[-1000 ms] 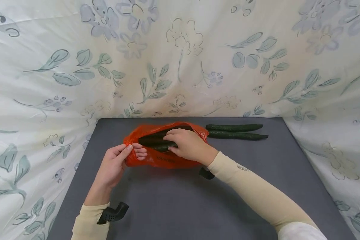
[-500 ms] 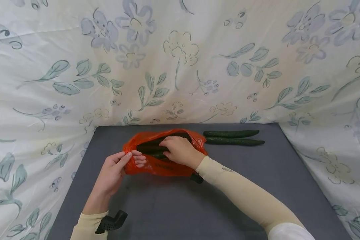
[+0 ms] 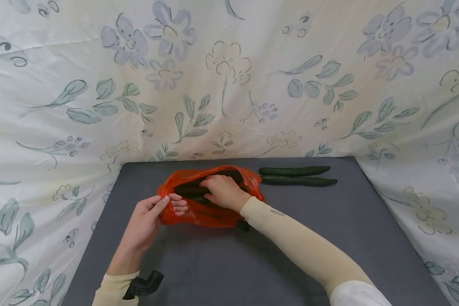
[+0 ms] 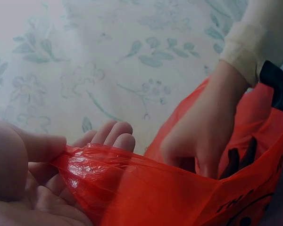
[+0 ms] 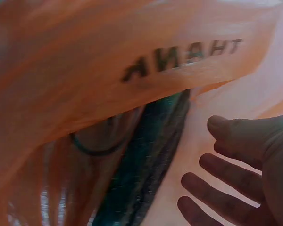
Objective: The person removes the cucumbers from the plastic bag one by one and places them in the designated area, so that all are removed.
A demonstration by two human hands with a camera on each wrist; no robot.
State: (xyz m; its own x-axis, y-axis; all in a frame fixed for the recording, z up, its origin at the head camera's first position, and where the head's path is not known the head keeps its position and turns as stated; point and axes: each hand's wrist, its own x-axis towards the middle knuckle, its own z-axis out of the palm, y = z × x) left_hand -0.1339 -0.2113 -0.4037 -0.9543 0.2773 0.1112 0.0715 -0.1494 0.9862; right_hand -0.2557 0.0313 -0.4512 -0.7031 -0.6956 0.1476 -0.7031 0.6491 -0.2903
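Observation:
A red plastic bag [image 3: 214,217] lies on the table with its mouth spread towards me. Its left edge is pinched between the thumb and fingers of my left hand [image 3: 147,221]; the left wrist view shows the bunched red film [image 4: 92,165] under that thumb. My right hand [image 3: 226,192] reaches into the mouth, fingertips partly hidden. Dark green cucumbers [image 3: 189,190] lie inside. In the right wrist view, the right hand's fingers [image 5: 226,174] are spread and loosely bent, apart from a cucumber [image 5: 148,157] beside them.
Two cucumbers, one farther back [image 3: 295,171] and one nearer [image 3: 300,181], lie side by side to the right of the bag, their left ends close to it. The dark grey table [image 3: 214,263] ends at a flowered cloth [image 3: 229,106] behind and at both sides.
My right hand has shifted left and deeper into the bag's mouth. The left hand keeps its pinch on the edge. The head view has tilted slightly upward.

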